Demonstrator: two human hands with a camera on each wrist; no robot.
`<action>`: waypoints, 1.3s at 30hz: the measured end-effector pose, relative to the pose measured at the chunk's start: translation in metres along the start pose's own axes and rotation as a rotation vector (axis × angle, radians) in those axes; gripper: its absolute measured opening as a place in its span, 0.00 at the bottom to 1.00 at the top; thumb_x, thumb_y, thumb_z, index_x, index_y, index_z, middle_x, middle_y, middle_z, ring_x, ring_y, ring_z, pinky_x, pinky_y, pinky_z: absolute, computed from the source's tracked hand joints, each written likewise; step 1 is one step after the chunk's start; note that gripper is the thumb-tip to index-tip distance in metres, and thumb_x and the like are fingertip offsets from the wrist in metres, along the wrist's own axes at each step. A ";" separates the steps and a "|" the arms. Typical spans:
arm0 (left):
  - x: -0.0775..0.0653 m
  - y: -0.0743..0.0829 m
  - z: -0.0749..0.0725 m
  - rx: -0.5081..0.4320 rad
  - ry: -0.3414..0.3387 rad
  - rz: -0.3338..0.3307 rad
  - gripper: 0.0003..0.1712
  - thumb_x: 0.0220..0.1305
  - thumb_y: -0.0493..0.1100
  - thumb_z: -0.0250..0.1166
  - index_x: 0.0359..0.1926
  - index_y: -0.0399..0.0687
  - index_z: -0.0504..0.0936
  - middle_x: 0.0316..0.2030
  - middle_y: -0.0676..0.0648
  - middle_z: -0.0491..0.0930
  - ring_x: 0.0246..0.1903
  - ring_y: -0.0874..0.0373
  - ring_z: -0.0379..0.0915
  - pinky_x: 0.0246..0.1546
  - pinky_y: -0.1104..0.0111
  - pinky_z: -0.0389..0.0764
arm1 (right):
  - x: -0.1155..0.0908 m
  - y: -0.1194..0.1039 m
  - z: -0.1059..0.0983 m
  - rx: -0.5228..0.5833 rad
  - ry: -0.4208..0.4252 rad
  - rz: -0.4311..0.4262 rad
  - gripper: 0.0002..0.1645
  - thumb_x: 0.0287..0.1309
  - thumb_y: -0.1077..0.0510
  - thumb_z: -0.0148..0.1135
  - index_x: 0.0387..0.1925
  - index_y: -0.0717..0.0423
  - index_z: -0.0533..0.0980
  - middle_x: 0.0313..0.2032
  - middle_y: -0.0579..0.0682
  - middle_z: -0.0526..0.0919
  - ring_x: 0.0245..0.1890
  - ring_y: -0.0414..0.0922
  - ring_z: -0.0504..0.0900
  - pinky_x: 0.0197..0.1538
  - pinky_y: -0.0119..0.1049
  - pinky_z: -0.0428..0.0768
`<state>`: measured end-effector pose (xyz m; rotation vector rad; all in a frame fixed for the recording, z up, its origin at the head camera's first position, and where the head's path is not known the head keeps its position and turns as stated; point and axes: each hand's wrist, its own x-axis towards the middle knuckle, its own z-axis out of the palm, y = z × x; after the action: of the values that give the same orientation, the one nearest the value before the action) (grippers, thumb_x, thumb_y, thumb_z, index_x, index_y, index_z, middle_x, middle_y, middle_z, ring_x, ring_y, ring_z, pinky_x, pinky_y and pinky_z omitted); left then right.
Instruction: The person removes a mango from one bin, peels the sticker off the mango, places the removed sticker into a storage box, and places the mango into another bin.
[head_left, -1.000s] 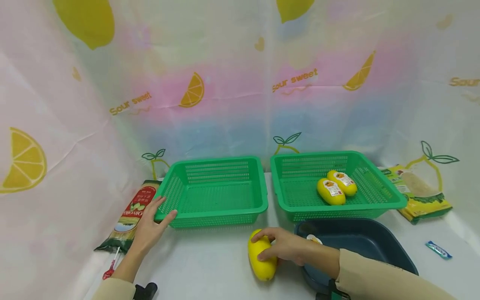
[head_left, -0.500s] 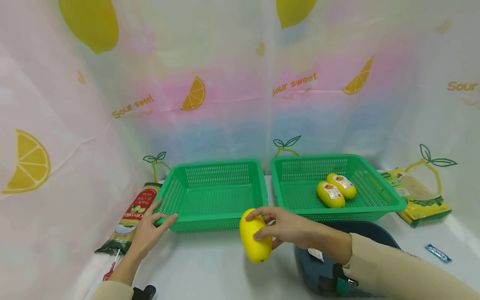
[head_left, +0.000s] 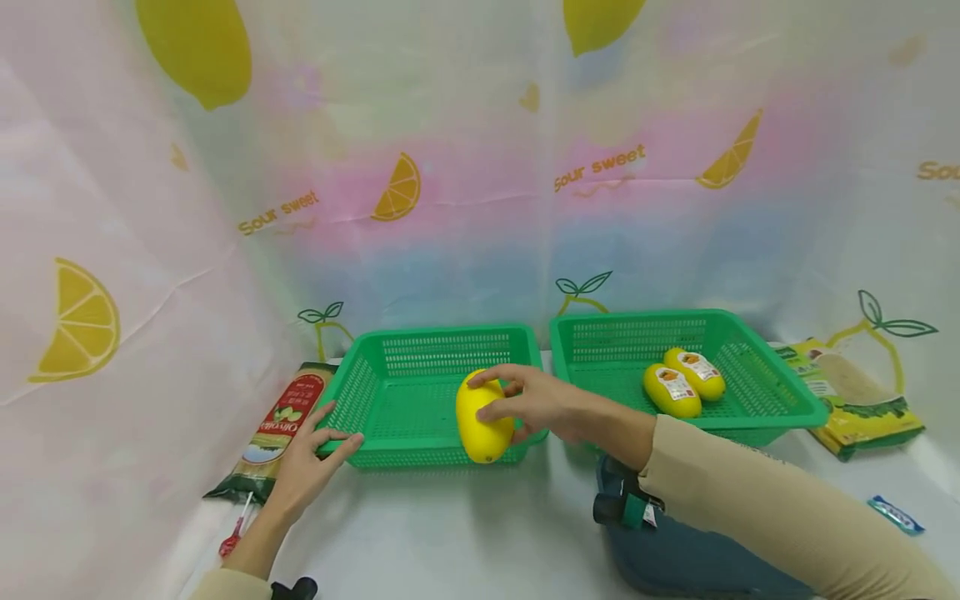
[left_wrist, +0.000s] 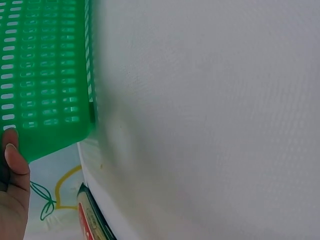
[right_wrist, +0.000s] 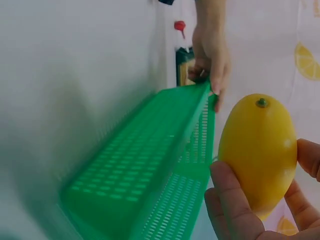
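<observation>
My right hand [head_left: 540,404] holds a smooth yellow melon [head_left: 472,425] between thumb and fingers, over the front part of the left green basket [head_left: 405,408]. In the right wrist view the melon [right_wrist: 257,150] has a small green stem stub at one end. At that basket's front left corner, my left hand [head_left: 303,467] grips the rim; its fingers and thumb lie on either side in the right wrist view. No items show inside the visible part of this basket. Two labelled yellow melons [head_left: 672,390] lie side by side in the right green basket [head_left: 600,379].
A dark blue basin [head_left: 675,554] stands at the front right, partly hidden by the right arm. A red and green bag [head_left: 288,417] and a red lollipop [head_left: 231,542] lie at left. A yellow bag [head_left: 862,408] and small wrapped sweet [head_left: 896,514] lie at right.
My right hand has lifted the melon off the table and carried it forward and left, over the left basket. My left hand has stayed at the basket's corner.
</observation>
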<state>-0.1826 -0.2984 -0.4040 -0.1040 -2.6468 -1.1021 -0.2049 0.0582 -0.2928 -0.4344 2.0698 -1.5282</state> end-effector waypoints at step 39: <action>-0.001 0.000 0.000 -0.075 -0.025 -0.013 0.30 0.68 0.52 0.63 0.63 0.39 0.74 0.76 0.39 0.50 0.75 0.33 0.42 0.63 0.30 0.54 | 0.088 -0.066 -0.023 -0.048 0.051 -0.101 0.33 0.66 0.55 0.61 0.70 0.37 0.64 0.73 0.48 0.56 0.65 0.54 0.70 0.56 0.51 0.81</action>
<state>-0.1820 -0.2986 -0.4040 -0.1155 -2.6320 -1.2120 -0.2928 0.0076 -0.2450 -0.5311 2.1571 -1.5647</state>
